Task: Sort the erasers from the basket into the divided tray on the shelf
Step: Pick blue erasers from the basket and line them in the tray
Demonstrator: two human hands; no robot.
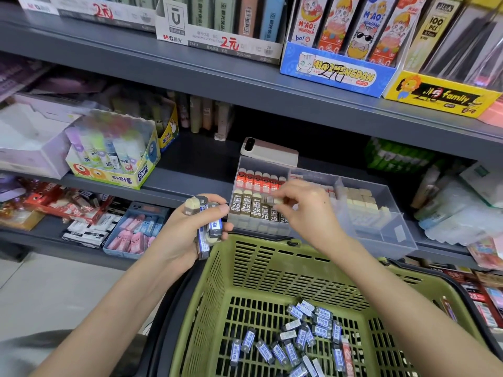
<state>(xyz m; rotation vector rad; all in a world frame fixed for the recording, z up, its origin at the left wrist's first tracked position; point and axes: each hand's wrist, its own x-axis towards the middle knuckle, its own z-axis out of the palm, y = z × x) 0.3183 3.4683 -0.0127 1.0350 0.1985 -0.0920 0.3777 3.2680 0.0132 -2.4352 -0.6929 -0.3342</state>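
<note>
I saw my left hand curled round a bunch of blue-sleeved erasers, held just left of the divided tray. My right hand pinched 1 eraser between thumb and fingertips over the tray's left compartment, just above the rows of brown 2B erasers. Below both hands sat the green basket, with loose erasers scattered on its floor. A phone lay on the shelf behind the tray.
</note>
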